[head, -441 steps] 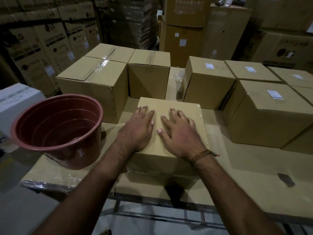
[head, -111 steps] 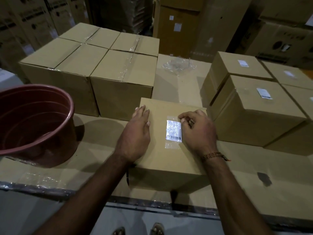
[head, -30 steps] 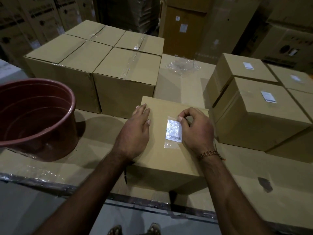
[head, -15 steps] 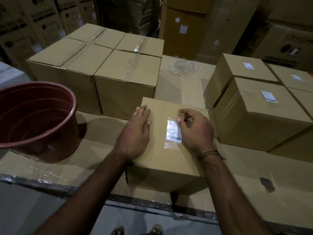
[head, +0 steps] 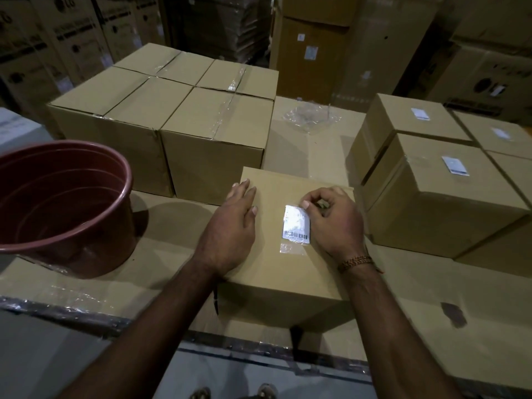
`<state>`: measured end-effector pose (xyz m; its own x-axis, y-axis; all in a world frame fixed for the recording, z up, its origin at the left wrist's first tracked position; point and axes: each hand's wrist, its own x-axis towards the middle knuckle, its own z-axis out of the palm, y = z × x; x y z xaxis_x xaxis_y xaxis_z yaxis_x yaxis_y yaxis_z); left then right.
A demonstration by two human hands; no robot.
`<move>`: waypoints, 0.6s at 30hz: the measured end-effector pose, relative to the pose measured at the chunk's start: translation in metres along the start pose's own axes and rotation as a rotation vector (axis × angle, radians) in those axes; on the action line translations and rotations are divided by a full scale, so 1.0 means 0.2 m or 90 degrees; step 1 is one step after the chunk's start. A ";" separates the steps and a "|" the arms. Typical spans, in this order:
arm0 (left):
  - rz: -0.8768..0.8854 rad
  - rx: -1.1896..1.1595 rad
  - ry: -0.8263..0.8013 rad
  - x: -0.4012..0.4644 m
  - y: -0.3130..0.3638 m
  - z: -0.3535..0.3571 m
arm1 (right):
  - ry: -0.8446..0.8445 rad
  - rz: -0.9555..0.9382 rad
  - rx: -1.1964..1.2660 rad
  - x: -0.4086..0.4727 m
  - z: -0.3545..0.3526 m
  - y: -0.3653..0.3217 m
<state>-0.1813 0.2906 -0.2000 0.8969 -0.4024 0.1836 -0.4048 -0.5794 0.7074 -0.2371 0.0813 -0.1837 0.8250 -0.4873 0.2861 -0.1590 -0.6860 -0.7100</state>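
Note:
A closed cardboard box (head: 288,272) stands at the near edge of a cardboard-covered table (head: 178,226). On its top sits a white barcode label (head: 296,224) under shiny clear film. My left hand (head: 230,226) lies flat on the left part of the box top, fingers straight. My right hand (head: 334,220) rests at the label's right side with fingers curled, thumb and fingertip at the label's upper right corner.
A dark red plastic tub (head: 57,203) stands at the left. Taped cardboard boxes (head: 161,116) fill the back left, and labelled boxes (head: 443,185) crowd the right. Crumpled clear plastic (head: 311,116) lies at the back. Tall cartons (head: 316,47) rise behind the table.
Since the oldest frame a label has appeared on the box top. In the last second my right fingers shifted slightly at its upper right corner; the left hand stayed flat.

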 end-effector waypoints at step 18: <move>-0.014 -0.003 -0.004 -0.01 0.02 -0.02 | -0.195 0.021 0.249 -0.05 -0.13 -0.03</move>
<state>-0.1839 0.2922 -0.1948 0.9043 -0.3941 0.1642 -0.3846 -0.5851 0.7140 -0.2590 0.0762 -0.1652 0.9535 -0.2848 0.0986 -0.0215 -0.3906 -0.9203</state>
